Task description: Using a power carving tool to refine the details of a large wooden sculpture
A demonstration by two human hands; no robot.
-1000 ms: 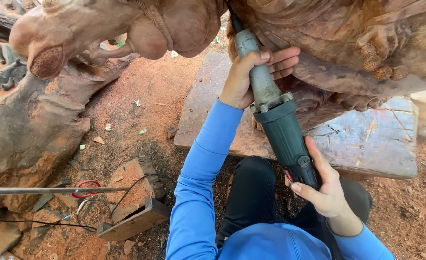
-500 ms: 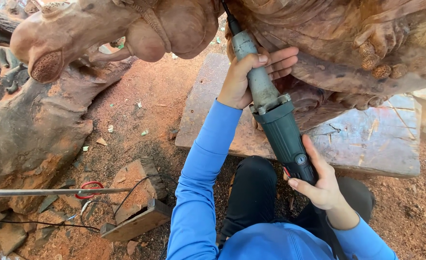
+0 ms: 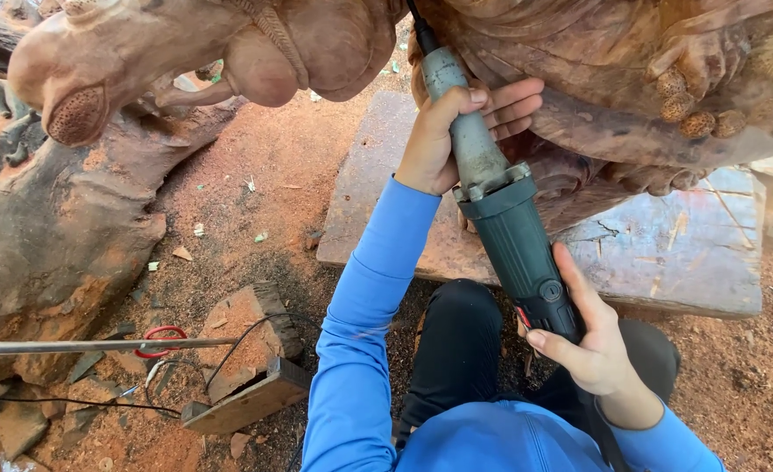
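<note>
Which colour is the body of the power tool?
The power tool has a dark green body with a grey metal neck, shown best in the head view.

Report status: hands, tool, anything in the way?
Left hand grips grinder neck; right hand holds its body. Bit hidden against carving. Nothing blocking.

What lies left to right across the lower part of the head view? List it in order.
Metal rod → red-handled scissors → wood block → left sleeve → green power tool → right hand → stone slab.
</note>
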